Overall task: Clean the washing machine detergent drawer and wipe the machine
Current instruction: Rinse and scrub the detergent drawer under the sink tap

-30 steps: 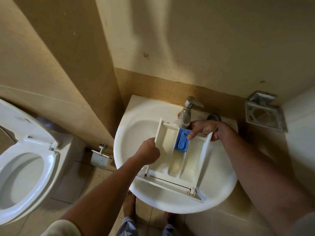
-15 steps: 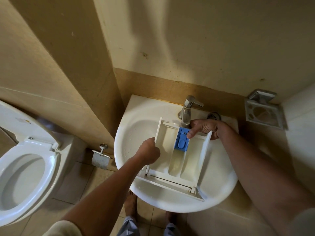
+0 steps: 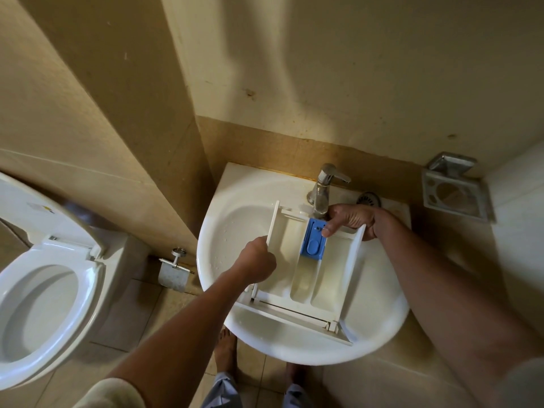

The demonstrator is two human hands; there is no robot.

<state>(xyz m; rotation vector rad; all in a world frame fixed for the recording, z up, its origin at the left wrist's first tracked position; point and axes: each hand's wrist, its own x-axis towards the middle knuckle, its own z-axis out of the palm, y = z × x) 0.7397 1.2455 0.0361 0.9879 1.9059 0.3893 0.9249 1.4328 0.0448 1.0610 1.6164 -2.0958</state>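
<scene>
Detergent drawer [image 3: 297, 278]: white plastic, held over the basin of a white sink [image 3: 223, 231], front panel toward the person, back end just under the tap [image 3: 322, 189]. Its near right corner reaches close to the sink's front rim; open basin shows to its left and right.

Left hand [image 3: 257, 265]: closed around the drawer's left side wall.

Right hand [image 3: 350, 220]: gripping the drawer's far right corner, thumb tip on the blue insert [image 3: 312, 240].

Drawer compartments: three, running front to back. The blue insert sits over the far part of the narrow middle one. Yellowish staining in the middle and right compartments; the left one looks pale and bare.

Surroundings: tap spout touching or just above the drawer's back edge, which of the two cannot be told. Round drain fitting [image 3: 368, 199] on the sink ledge behind the right hand. Metal soap holder [image 3: 454, 192] on the right wall, well apart. Toilet [image 3: 44, 304] with its seat down and lid up, at far left. Paper holder [image 3: 173, 272] on the wall between toilet and sink. Bare feet [image 3: 225, 351] on the tiled floor under the sink.
</scene>
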